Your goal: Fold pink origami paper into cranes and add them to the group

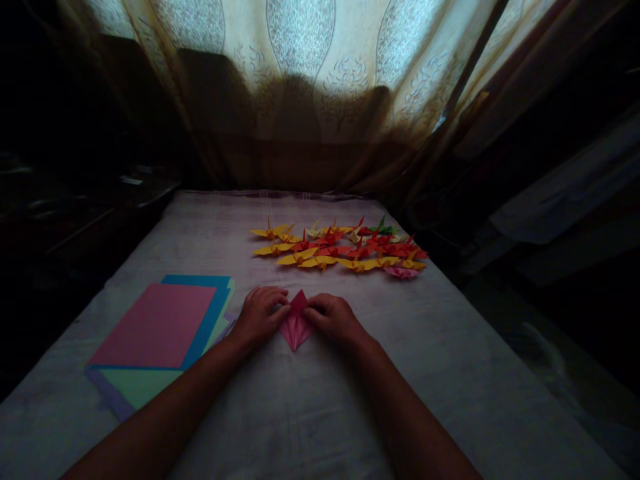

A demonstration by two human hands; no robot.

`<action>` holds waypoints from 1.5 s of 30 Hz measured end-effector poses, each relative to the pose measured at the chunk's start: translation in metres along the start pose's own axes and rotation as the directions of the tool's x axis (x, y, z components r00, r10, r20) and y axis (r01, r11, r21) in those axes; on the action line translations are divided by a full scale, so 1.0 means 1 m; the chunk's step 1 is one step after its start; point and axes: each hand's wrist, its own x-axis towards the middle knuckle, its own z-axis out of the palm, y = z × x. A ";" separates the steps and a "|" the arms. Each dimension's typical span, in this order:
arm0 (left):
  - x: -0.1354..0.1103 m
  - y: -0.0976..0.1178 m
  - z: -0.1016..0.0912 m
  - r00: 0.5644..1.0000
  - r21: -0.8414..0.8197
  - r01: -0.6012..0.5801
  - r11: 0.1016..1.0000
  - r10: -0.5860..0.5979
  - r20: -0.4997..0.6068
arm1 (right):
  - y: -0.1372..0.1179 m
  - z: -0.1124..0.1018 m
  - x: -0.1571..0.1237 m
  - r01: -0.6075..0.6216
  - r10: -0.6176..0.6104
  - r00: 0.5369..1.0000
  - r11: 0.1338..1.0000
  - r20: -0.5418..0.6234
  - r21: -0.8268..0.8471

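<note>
The bare left hand [263, 313] and bare right hand [334, 320] are pinching opposite edges of the pink, diamond-shaped folded paper [295, 328] between them on the pale cloth [310, 413], presumably steadying its creases.

A person's left hand [261, 312] and right hand [337, 320] are holding a folded pink paper [296, 328]. Coloured sheets [157, 323] are lying to the left; paper cranes [334, 251] are resting beyond.
</note>
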 end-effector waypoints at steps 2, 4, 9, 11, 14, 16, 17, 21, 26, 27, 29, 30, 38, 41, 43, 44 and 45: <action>0.000 0.000 0.003 1.000 0.018 -0.005 1.000 0.005 -0.031 | -0.004 0.006 -0.003 -0.035 0.029 0.996 0.997 -0.083 -0.074; -0.001 0.002 0.005 0.998 0.046 -0.004 0.999 0.007 -0.068 | -0.006 0.014 -0.004 -0.084 0.057 0.981 0.987 -0.186 -0.136; -0.016 0.010 0.001 0.990 0.101 -0.059 0.993 0.071 -0.120 | -0.005 0.025 -0.003 -0.138 0.074 0.958 0.966 -0.278 -0.218; -0.026 0.016 -0.002 0.983 0.131 -0.176 0.976 0.182 -0.031 | -0.005 0.025 -0.003 -0.142 0.077 0.960 0.963 -0.270 -0.229; -0.039 0.023 -0.004 0.934 0.184 -0.324 0.928 0.282 0.221 | -0.004 0.026 -0.003 -0.143 0.072 0.958 0.959 -0.277 -0.244; -0.043 0.027 -0.004 0.904 0.208 -0.336 0.919 0.252 0.346 | -0.003 0.026 -0.002 -0.148 0.073 0.955 0.956 -0.286 -0.251; -0.044 0.029 -0.005 0.892 0.216 -0.331 0.919 0.231 0.388 | -0.003 0.026 -0.001 -0.157 0.081 0.954 0.955 -0.288 -0.252; -0.043 0.034 -0.008 0.873 0.224 -0.306 0.925 0.179 0.454 | -0.007 0.022 0.003 -0.213 0.138 0.956 0.934 -0.260 -0.286; -0.044 0.040 -0.012 0.872 0.241 -0.307 0.921 0.171 0.459 | -0.010 0.014 0.012 -0.221 0.154 0.965 0.914 -0.213 -0.341; -0.044 0.041 -0.013 0.872 0.246 -0.310 0.918 0.172 0.458 | -0.010 0.013 0.014 -0.199 0.128 0.969 0.913 -0.213 -0.355; -0.044 0.042 -0.013 0.873 0.249 -0.315 0.916 0.177 0.454 | -0.007 0.014 0.020 -0.124 0.029 0.974 0.901 -0.227 -0.417; -0.045 0.042 -0.013 0.874 0.248 -0.317 0.915 0.180 0.452 | -0.005 0.016 0.023 -0.083 -0.031 0.971 0.887 -0.239 -0.455; -0.046 0.039 -0.011 0.870 0.238 -0.329 0.914 0.196 0.452 | 0.006 0.020 0.044 -0.105 -0.054 0.958 0.850 -0.283 -0.515; -0.046 0.040 -0.012 0.867 0.221 -0.326 0.919 0.198 0.458 | 0.002 0.019 0.050 -0.151 -0.012 0.956 0.836 -0.293 -0.527; -0.046 0.041 -0.012 0.861 0.221 -0.322 0.921 0.188 0.472 | 0.000 0.019 0.054 -0.181 0.013 0.952 0.830 -0.306 -0.528; -0.046 0.041 -0.012 0.859 0.221 -0.323 0.920 0.187 0.476 | 0.000 0.019 0.055 -0.195 0.022 0.948 0.829 -0.316 -0.524; -0.046 0.041 -0.012 0.859 0.220 -0.326 0.919 0.191 0.475 | 0.000 0.020 0.056 -0.206 0.029 0.944 0.830 -0.328 -0.519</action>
